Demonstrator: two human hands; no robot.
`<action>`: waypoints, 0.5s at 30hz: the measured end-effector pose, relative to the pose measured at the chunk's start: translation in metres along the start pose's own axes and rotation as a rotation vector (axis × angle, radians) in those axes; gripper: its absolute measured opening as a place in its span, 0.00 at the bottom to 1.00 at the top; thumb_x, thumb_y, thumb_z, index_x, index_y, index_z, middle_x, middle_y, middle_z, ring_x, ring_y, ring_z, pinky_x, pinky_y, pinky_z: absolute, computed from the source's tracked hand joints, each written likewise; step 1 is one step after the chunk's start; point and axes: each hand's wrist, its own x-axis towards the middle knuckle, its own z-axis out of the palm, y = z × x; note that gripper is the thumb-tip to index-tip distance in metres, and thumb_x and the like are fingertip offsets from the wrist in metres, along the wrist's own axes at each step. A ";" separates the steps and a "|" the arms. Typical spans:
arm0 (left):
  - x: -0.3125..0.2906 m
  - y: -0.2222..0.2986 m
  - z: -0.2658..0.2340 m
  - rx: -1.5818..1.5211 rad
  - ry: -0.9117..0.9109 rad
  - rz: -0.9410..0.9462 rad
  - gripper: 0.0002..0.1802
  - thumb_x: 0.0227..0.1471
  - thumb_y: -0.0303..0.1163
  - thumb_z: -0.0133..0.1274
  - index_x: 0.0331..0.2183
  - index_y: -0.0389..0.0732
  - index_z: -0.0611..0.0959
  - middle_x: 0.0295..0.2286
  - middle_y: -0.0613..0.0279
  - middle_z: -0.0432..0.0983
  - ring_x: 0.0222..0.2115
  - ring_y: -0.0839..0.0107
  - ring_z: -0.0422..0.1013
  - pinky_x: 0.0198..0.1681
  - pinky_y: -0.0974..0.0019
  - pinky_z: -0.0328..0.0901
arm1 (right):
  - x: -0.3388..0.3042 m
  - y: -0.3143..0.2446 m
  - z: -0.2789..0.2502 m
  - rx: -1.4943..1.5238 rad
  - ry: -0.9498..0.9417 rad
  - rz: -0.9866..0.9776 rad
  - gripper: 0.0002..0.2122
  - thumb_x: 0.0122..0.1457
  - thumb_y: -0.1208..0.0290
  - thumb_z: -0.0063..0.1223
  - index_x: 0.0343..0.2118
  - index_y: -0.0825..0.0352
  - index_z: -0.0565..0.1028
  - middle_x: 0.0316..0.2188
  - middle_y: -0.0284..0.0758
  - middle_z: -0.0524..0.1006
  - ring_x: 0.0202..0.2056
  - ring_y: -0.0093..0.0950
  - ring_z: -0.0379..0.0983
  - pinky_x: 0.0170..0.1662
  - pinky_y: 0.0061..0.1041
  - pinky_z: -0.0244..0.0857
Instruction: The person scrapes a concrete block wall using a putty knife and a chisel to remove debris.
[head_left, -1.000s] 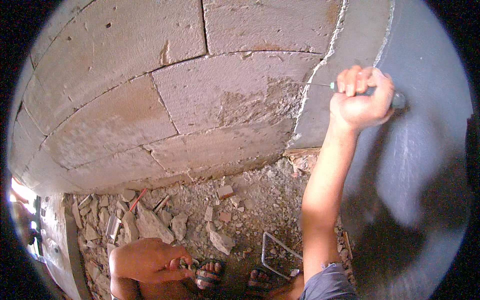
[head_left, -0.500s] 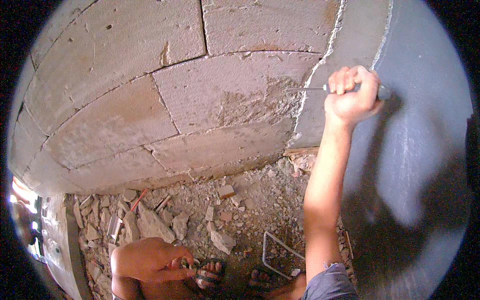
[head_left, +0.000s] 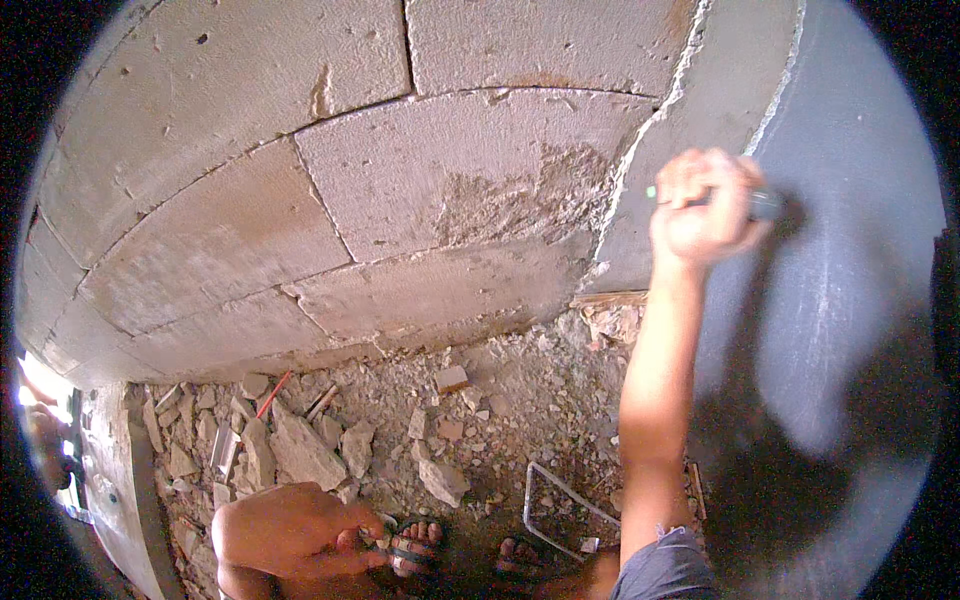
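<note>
My right hand (head_left: 703,212), smeared by motion, grips the dark handle of a screwdriver (head_left: 767,205) in front of the grey plastered strip (head_left: 650,230) at the wall's corner. The small green end of the handle shows left of the fingers, but its thin shaft cannot be made out now. Left of the plaster's jagged white edge, the block wall (head_left: 475,145) has a rough chipped patch (head_left: 535,195). Low at the left, my left hand (head_left: 352,540) is closed near my knee and sandaled foot, its fingers curled on something small and pale that I cannot make out.
Broken stones and rubble (head_left: 300,445) cover the ground along the wall's foot. A bent pale metal frame (head_left: 530,495) lies near my feet. A smooth blue-grey surface (head_left: 840,270) rises at the right, with my shadow on it. A concrete ledge (head_left: 105,470) stands at far left.
My right hand has shifted slightly down with the screwdriver and is now blurred. The shaft, visible before against the plaster edge, no longer shows. The left hand stays near the knee.
</note>
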 end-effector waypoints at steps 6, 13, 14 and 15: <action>0.017 -0.011 -0.007 0.019 -0.038 0.017 0.18 0.54 0.49 0.51 0.38 0.45 0.76 0.20 0.61 0.76 0.21 0.56 0.75 0.24 0.56 0.68 | -0.004 0.045 -0.034 -0.253 -0.022 -0.028 0.12 0.54 0.73 0.51 0.17 0.64 0.64 0.11 0.29 0.66 0.11 0.18 0.62 0.15 0.21 0.56; 0.010 -0.006 -0.006 0.014 -0.061 -0.037 0.19 0.54 0.51 0.50 0.39 0.45 0.76 0.20 0.60 0.77 0.21 0.55 0.75 0.25 0.55 0.68 | 0.007 0.016 -0.017 -0.030 -0.001 0.033 0.13 0.53 0.76 0.48 0.14 0.64 0.64 0.10 0.30 0.66 0.10 0.19 0.60 0.12 0.21 0.54; 0.011 -0.005 -0.006 0.012 -0.062 -0.036 0.19 0.54 0.51 0.50 0.39 0.45 0.76 0.20 0.60 0.77 0.21 0.55 0.75 0.25 0.55 0.68 | 0.010 0.005 -0.014 0.024 -0.040 0.001 0.13 0.53 0.75 0.48 0.13 0.63 0.64 0.10 0.31 0.66 0.09 0.19 0.60 0.12 0.21 0.54; 0.011 -0.003 -0.009 0.042 -0.056 -0.044 0.20 0.55 0.51 0.50 0.39 0.46 0.76 0.20 0.60 0.77 0.22 0.55 0.75 0.25 0.55 0.68 | 0.010 0.000 -0.012 0.023 -0.041 0.003 0.13 0.53 0.75 0.48 0.13 0.63 0.64 0.10 0.31 0.66 0.09 0.19 0.60 0.12 0.21 0.54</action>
